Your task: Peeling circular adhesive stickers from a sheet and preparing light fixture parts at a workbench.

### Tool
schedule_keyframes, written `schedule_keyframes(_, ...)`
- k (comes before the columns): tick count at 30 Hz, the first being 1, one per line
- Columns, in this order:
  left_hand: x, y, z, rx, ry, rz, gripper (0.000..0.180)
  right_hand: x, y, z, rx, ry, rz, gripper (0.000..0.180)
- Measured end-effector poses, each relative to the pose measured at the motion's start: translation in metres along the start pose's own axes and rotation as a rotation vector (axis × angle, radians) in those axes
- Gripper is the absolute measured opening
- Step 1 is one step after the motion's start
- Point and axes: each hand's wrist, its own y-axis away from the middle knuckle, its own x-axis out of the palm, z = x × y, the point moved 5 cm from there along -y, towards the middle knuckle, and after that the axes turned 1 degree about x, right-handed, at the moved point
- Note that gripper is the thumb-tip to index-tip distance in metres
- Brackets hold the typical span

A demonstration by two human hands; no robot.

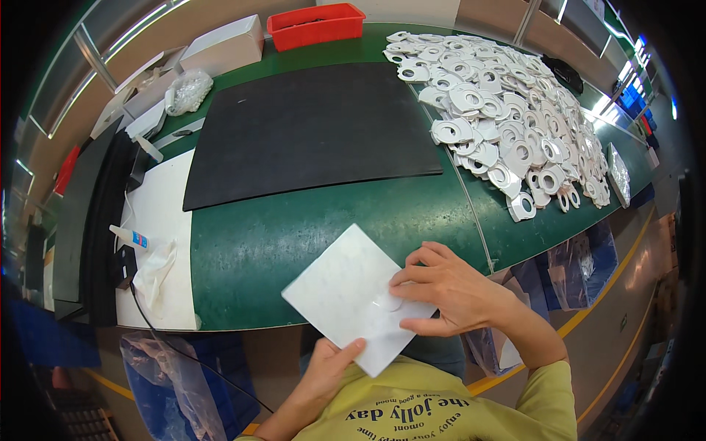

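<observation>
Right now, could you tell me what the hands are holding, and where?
A white square sheet: left hand pinches its near corner, right hand presses its right edge.

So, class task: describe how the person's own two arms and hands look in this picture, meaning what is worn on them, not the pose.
Both hands are bare: no gloves, rings or watch show on the left hand or the right hand. Both forearms are uncovered too. A yellow short-sleeved shirt with dark printed lettering covers the chest, and its sleeve ends near the right elbow. No cables or straps run along either arm.
</observation>
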Motion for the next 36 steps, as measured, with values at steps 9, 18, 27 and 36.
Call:
schedule_keyframes(9, -0.003, 0.013, -0.003, 0.207, 0.468, 0.116, 0.05, 0.026, 0.002, 0.001, -0.008, -0.051, -0.143, 0.031)
schedule_keyframes(18, 0.018, 0.001, 0.017, 0.319, 0.251, -0.036, 0.035, 0.027, -0.002, 0.031, 0.037, 0.277, -0.091, 0.019)
schedule_keyframes(27, 0.025, 0.014, -0.007, 0.242, 0.219, 0.112, 0.032, 0.016, 0.01, -0.027, 0.721, -0.943, -0.193, 0.014)
schedule_keyframes(36, 0.028, 0.002, 0.002, 0.201, 0.359, -0.043, 0.038, 0.024, -0.006, 0.023, -0.196, 0.086, -0.167, 0.021)
